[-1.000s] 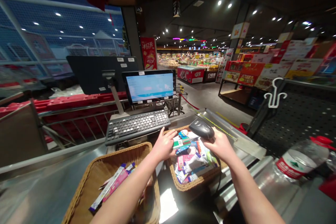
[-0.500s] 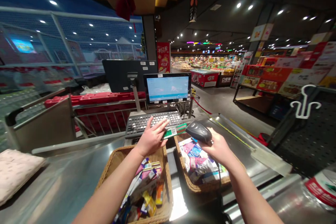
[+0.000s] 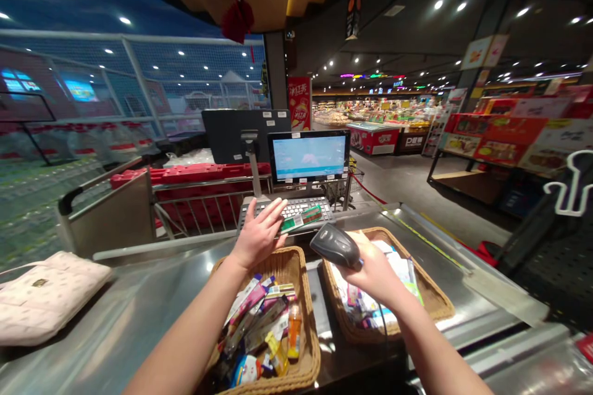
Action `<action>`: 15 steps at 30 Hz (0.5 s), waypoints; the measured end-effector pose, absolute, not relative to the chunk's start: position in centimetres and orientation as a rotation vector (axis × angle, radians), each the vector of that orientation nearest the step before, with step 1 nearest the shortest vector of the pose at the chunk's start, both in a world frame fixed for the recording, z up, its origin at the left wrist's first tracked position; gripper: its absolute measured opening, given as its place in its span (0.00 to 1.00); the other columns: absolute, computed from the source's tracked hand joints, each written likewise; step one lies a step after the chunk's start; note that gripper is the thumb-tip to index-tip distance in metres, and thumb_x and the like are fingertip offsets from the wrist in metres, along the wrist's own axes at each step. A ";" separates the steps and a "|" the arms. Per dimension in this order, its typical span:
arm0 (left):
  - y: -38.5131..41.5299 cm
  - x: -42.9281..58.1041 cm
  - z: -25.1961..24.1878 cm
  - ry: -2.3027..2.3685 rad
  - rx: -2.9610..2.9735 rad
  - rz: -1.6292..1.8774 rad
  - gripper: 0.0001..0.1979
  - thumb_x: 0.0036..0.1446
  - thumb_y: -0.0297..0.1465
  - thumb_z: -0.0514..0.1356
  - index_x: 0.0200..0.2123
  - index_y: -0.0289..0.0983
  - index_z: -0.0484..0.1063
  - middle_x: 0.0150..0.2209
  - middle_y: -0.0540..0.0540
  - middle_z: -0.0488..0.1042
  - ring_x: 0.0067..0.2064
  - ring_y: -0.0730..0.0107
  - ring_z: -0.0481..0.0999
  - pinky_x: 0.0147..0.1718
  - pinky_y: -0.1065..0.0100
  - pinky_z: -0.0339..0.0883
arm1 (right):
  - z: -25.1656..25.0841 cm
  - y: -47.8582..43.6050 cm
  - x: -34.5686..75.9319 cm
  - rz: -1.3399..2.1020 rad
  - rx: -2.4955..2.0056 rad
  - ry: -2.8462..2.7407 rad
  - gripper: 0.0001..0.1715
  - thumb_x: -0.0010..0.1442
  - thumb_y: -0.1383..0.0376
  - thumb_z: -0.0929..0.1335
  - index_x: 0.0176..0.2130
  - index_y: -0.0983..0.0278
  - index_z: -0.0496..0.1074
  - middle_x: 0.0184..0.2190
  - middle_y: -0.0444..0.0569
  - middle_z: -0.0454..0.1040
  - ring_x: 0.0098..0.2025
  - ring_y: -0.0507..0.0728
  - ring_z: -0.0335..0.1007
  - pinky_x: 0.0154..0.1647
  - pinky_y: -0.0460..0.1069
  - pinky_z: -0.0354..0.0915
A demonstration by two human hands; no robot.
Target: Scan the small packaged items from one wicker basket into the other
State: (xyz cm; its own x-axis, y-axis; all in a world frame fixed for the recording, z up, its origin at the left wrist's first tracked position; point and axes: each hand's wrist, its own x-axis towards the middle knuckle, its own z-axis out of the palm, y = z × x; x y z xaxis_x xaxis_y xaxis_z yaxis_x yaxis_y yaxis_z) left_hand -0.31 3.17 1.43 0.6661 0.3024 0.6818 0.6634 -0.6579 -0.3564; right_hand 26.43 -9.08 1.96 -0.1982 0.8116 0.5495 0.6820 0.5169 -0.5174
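Note:
My left hand [image 3: 259, 236] is raised above the far edge of the steel counter, shut on a flat green and white packet [image 3: 301, 220] that is held over a black keyboard [image 3: 285, 211]. My right hand [image 3: 376, 274] grips a black handheld barcode scanner [image 3: 335, 245], whose nose points left towards the packet. Below my left forearm, a wicker basket [image 3: 309, 358] holds several snack packets and a small orange bottle [image 3: 293, 332]. Under my right hand, a second wicker basket [image 3: 428, 287] holds flat packets, partly hidden by my hand and forearm.
A checkout monitor [image 3: 308, 157] stands beyond the keyboard, with a dark screen back [image 3: 243, 136] behind it. A pale quilted handbag [image 3: 46, 299] lies on the steel counter [image 3: 139, 302] at the left. Metal railings and red crates stand past the counter.
The green packet has risen from above the right basket to over the keyboard. The scanner now tilts further left, and the whole view has swung left, showing more of both baskets.

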 end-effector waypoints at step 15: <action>3.1 -2.5 1.2 -0.830 -2.297 -0.779 0.12 0.57 0.32 0.58 0.42 0.39 0.76 0.63 0.42 0.64 0.63 0.52 0.65 0.67 0.42 0.28 | 1.3 -7.8 25.4 0.235 -1.184 -1.977 0.19 0.46 0.72 0.67 0.40 0.59 0.75 0.49 0.49 0.76 0.52 0.64 0.71 0.56 0.58 0.63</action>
State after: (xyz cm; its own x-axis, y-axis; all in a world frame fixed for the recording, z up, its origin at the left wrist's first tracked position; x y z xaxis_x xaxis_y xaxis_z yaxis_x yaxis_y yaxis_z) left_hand -2.52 3.09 1.17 0.6377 0.3667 0.6774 0.6990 -0.6449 -0.3090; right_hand 25.38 -7.84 1.32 -0.2401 0.8066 0.5402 0.6577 0.5444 -0.5206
